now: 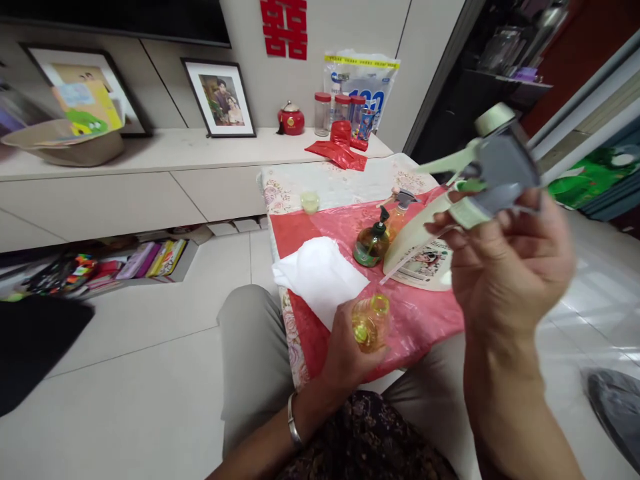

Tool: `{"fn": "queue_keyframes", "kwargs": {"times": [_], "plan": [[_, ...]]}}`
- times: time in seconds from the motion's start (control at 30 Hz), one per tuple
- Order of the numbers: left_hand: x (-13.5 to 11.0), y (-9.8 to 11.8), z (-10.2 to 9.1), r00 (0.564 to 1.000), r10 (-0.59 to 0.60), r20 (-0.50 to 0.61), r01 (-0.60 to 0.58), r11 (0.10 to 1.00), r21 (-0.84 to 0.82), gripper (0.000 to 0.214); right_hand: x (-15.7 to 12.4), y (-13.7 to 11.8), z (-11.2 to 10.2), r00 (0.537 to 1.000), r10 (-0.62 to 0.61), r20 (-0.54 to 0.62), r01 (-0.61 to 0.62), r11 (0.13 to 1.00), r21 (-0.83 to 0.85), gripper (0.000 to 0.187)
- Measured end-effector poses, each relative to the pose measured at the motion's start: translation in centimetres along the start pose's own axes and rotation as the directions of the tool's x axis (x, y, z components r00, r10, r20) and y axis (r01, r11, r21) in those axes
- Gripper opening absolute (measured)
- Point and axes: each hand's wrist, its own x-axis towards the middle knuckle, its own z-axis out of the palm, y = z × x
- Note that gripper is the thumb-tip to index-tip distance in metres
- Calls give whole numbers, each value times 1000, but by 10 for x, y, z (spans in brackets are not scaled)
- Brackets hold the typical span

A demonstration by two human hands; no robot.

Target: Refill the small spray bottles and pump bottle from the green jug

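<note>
My left hand (pixel 345 350) is wrapped round a see-through yellow bottle (pixel 371 323) whose neck is uncapped and tilted a little to the right. Raised at the right, my right hand (pixel 515 267) grips a grey and pale green trigger spray head (pixel 505 167), somewhat blurred. Its thin tube (pixel 410 257) slants down toward the yellow bottle, its lower end outside the neck. Behind the tube stands a large cream jug (pixel 425 267) with a printed label. Next to it are a pump bottle (pixel 371 245) with a black top and another spray bottle (pixel 400 210). A white cloth (pixel 325 273) lies left of the yellow bottle.
Red plastic sheeting (pixel 320 223) covers much of the flowered tablecloth (pixel 285 193). A small pale cup (pixel 310 202) sits near the left edge. On the cabinet behind (pixel 200 150) stand lidded jars (pixel 323 113), a red pot (pixel 291 120) and a framed photo (pixel 220 98).
</note>
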Motion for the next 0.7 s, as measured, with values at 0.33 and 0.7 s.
{"fn": "queue_keyframes", "kwargs": {"times": [0.33, 0.7], "plan": [[-34, -18, -20, 981, 188, 52, -192, 978, 77, 100, -15, 105, 39, 623, 632, 462, -669, 736, -104, 55], [-31, -23, -22, 990, 138, 17, -139, 986, 96, 102, -53, 182, 62, 594, 667, 450, -462, 741, -488, 28]]}}
